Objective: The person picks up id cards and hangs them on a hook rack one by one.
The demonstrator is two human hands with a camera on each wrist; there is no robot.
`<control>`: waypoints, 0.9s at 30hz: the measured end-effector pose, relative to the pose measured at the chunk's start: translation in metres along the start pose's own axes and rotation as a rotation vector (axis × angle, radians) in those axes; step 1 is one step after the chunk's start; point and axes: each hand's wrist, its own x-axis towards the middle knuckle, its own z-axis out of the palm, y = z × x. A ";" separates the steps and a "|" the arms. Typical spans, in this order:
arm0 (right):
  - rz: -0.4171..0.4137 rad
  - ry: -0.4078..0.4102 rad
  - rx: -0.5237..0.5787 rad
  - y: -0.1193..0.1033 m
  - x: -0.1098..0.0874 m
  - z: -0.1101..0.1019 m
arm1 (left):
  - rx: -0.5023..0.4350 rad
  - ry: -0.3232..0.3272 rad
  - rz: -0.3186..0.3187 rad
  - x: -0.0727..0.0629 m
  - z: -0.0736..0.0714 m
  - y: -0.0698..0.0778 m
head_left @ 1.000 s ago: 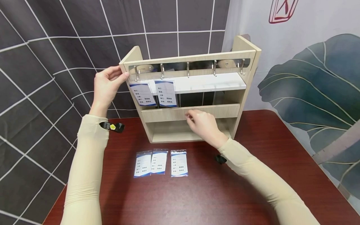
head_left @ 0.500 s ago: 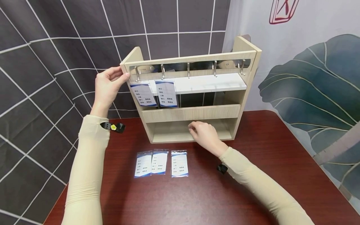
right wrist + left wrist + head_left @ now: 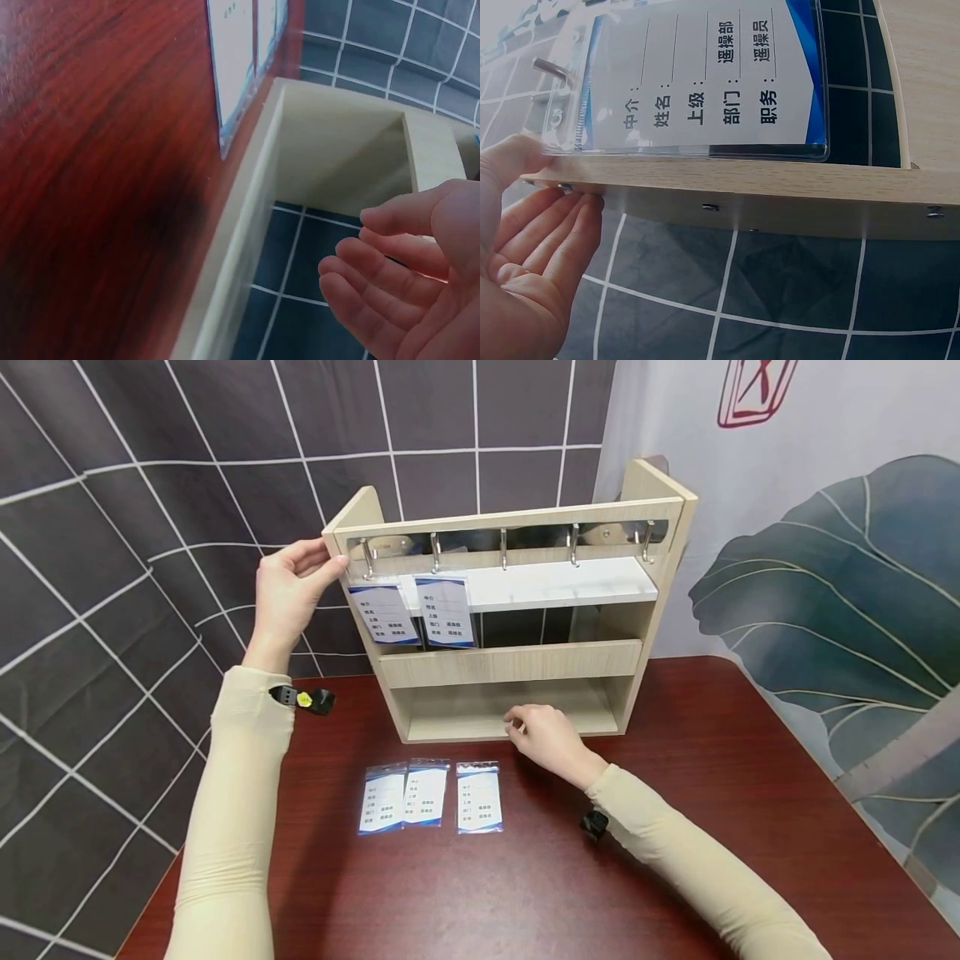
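Observation:
A pale wooden shelf rack (image 3: 510,664) stands on the table, a row of metal hooks along its upper bar. My left hand (image 3: 288,593) grips its left side panel near the top, thumb in front and fingers against the outer face in the left wrist view. Two clear-sleeved name badges, one at far left (image 3: 384,612) and one beside it (image 3: 445,610), hang from the two leftmost hooks. My right hand (image 3: 549,739), fingers loosely curled around nothing, is in front of the bottom compartment. Nearest to it on the table lies a single badge (image 3: 478,797).
Two more badges, a left one (image 3: 382,797) and a right one (image 3: 424,793), lie side by side on the dark red table (image 3: 525,885). A white board (image 3: 555,583) spans the rack behind the hooks. Dark gridded cloth (image 3: 225,410) hangs behind and to the left.
My right hand has come down from the rack's middle rail to the front of the bottom compartment. My left hand keeps its grip on the side panel, and the badges stay put.

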 end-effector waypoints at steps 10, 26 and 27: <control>0.017 -0.134 0.031 0.006 -0.003 0.014 | 0.023 -0.018 0.030 0.003 0.003 -0.001; 0.089 -0.323 0.091 0.016 0.001 0.030 | 0.025 -0.009 0.029 0.002 -0.001 0.003; 0.092 -0.331 0.094 0.016 0.001 0.031 | 0.024 -0.010 0.027 0.002 -0.002 0.003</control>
